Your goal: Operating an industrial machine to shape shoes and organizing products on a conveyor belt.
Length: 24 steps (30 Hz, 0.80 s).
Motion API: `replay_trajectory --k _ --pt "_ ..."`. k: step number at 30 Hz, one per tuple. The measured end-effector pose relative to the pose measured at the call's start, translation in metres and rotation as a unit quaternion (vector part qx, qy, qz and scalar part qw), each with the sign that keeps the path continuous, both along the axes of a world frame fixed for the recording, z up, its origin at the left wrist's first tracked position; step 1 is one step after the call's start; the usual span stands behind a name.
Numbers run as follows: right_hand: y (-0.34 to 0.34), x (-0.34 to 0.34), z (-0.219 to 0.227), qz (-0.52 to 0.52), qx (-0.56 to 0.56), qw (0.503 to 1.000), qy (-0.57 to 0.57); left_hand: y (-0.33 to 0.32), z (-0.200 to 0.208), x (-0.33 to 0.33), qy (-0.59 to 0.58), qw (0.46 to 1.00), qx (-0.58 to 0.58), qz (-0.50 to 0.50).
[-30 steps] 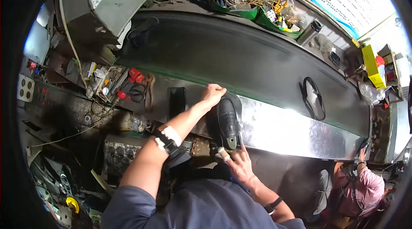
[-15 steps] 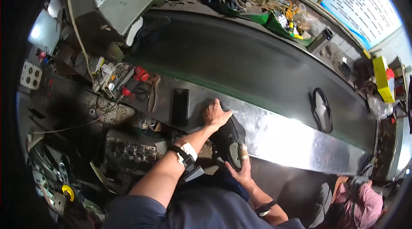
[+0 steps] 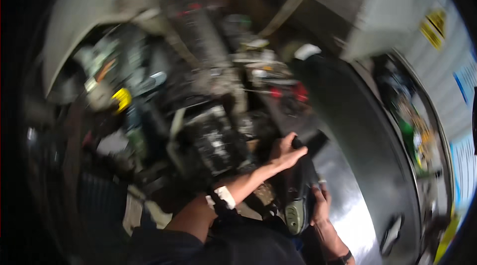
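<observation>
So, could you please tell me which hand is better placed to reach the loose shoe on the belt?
Probably the right hand, nearer the loose shoe on the belt; the left hand is farther away, at the far end of the dark shoe.

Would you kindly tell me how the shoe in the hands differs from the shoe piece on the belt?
The left hand and right hand hold the shoe; the shoe piece lies on the belt, untouched. The shoe is dark with a grey-green end; the shoe piece is pale inside, dark-edged. The shoe looks larger here than the shoe piece. Both are long and narrow.
</observation>
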State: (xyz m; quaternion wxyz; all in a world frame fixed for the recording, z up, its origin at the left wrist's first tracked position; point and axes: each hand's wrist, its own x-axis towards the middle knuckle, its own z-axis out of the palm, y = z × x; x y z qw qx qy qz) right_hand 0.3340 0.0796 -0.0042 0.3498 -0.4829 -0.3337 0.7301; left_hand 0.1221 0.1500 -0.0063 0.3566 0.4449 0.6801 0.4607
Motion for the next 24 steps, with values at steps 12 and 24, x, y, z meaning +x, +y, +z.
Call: replay_trajectory --k 12,24 --pt "-0.077 -0.290 0.066 0.222 0.062 0.958 0.170 -0.262 0.070 -0.345 0.298 0.757 0.038 0.580" --pt "-0.113 -0.445 0.074 0.222 -0.044 0.944 0.240 -0.373 0.047 -0.352 -0.197 0.879 0.240 0.362"
